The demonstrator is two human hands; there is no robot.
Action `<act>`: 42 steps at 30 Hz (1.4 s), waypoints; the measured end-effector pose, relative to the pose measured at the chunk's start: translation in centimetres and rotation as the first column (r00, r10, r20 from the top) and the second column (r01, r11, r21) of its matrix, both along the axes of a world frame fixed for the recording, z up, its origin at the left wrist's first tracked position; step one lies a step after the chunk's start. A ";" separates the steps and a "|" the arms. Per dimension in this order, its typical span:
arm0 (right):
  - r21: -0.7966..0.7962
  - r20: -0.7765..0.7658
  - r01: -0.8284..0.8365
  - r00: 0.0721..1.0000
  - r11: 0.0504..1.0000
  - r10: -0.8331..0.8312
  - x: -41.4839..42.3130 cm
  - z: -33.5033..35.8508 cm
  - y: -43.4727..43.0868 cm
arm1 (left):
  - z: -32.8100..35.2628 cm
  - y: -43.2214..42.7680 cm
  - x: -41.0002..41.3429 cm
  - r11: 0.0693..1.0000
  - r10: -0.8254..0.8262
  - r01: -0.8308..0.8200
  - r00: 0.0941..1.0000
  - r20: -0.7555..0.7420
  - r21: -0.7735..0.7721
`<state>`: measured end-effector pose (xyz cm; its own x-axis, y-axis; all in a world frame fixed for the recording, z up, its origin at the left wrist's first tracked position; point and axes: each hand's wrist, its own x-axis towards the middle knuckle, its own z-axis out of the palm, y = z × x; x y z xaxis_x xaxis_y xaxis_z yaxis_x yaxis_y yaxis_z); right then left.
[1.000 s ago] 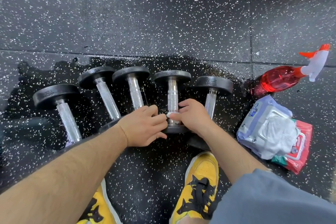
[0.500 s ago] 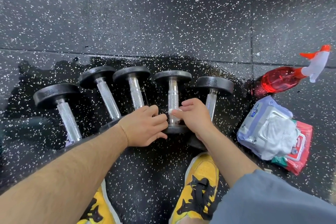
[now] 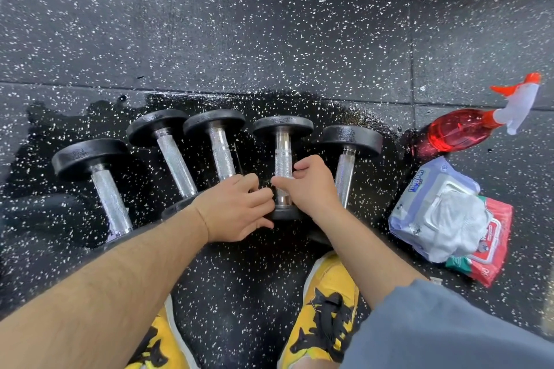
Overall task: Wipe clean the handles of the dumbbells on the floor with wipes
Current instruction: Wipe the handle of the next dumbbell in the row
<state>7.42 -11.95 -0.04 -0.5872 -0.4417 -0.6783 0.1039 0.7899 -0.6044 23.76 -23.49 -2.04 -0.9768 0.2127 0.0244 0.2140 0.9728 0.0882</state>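
Item: fourth dumbbell (image 3: 283, 128) from left, floor row; my right hand (image 3: 310, 189) curls round its handle (image 3: 283, 157), presumably to rub it clean; left hand (image 3: 236, 210), fingers bent at the near plate (image 3: 287, 214), likely steadying, grip not discernible; wipes pack (image 3: 443, 213) near right.

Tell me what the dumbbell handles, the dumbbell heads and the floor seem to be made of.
Dumbbell handles: bright metal, probably chromed steel; silvery shine and fine cross-hatched knurling. Dumbbell heads: black with a dull pebbled skin; rubber coating or painted iron, cannot tell. Floor: likely rubber tile, matte black with white flecks and straight seams.
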 end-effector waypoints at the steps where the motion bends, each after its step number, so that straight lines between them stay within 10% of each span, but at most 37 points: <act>1: -0.027 0.080 0.055 0.995 0.998 -0.053 -0.3 -0.1 0.4 | 0.0 0.0 0.0 1.000 0.000 0.000 1.000 0.001 -0.005; 9: -0.061 0.445 0.082 0.894 0.995 -0.046 -1.8 -1.7 0.3 | 0.2 0.0 0.1 1.000 0.000 0.000 1.000 0.006 -0.009; 21: 0.007 0.600 0.136 0.792 0.991 -0.113 -2.7 -0.8 -0.3 | 0.4 0.0 0.0 1.000 0.002 -0.002 1.000 0.019 -0.012; 42: -0.010 0.562 0.235 0.805 0.972 -0.189 -2.9 0.2 -0.3 | 0.3 0.0 -0.1 0.999 0.032 -0.033 0.997 0.071 0.023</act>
<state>4.54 -12.25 0.17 -0.2073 -0.4137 -0.8865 0.5987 0.6630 -0.4494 23.61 -23.50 -1.72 -0.9827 0.1811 -0.0399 0.1749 0.9766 0.1251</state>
